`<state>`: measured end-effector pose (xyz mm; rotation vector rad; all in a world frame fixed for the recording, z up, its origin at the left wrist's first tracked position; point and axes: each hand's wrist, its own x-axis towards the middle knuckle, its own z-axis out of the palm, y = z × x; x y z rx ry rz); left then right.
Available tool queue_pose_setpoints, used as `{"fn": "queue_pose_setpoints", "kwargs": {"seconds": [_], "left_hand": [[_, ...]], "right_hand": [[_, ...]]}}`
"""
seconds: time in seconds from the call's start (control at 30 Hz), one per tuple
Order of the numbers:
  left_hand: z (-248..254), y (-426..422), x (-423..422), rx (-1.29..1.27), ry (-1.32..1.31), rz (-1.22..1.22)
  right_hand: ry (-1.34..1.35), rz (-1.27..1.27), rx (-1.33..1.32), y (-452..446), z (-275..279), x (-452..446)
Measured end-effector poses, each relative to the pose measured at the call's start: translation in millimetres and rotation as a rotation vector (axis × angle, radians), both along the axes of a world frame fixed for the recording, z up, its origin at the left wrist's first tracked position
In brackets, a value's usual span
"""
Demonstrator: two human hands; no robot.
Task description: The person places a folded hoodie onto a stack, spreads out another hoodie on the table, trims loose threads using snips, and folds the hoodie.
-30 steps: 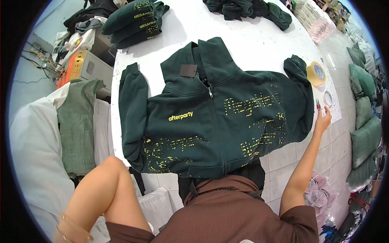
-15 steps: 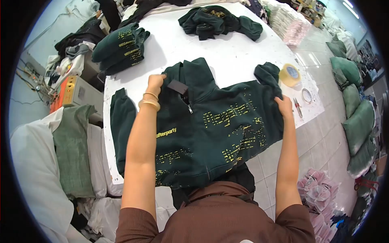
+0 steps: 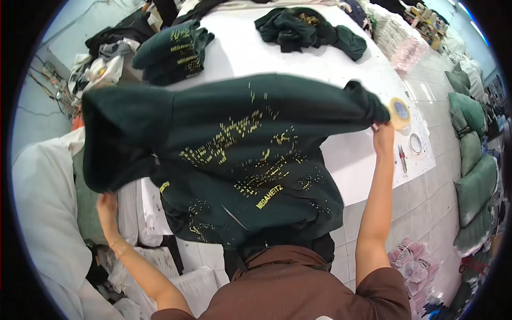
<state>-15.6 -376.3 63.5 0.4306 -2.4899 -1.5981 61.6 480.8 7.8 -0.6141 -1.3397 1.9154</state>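
The white table [image 3: 352, 176] is spreading from the centre up to 12 o'clock. The hoodie [image 3: 245, 138] is stretching across the centre, covering part of it. A heap [image 3: 309, 32] is lying at 1 o'clock, a folded stack [image 3: 168, 53] at 11. At half past eight, the left hand [image 3: 108, 207] is pinching the hood [image 3: 125, 125] by its edge, fingers curling; just before 3, the right hand [image 3: 383, 136] is gripping a sleeve [image 3: 365, 104] near its end, fingers bending tightly. The tape [image 3: 400, 112] is lying just beside that hand, and snips [image 3: 402, 159] are resting at 3.
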Motion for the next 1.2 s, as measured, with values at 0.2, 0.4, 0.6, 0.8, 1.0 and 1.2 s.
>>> {"fn": "queue_pose_setpoints", "kwargs": {"seconds": [0.2,0.4,0.6,0.8,1.0,1.2], "left_hand": [[-25.7,-33.2,101.6,-0.84,-0.236,0.255],[39.4,295.8,1.5,-0.263,0.29,-0.449],[-37.5,455.9,-61.5,-0.904,0.19,-0.84],[-31.2,461.3,3.5,-0.652,0.595,-0.64],[-59.3,431.2,13.7,-0.575,0.407,-0.793],[-49.6,440.8,-14.9,-0.386,0.264,-0.75]], "right_hand": [[-0.418,-0.011,0.448,-22.3,-39.5,8.3],[-0.609,-0.022,0.505,-15.5,-41.6,4.0],[-0.558,-0.324,1.102,-54.6,-10.7,40.1],[-0.351,0.174,0.986,-154.1,57.2,29.9],[-0.265,0.452,1.277,-220.7,27.7,-27.6],[-0.232,0.512,1.36,-223.6,1.6,-25.3]]}}
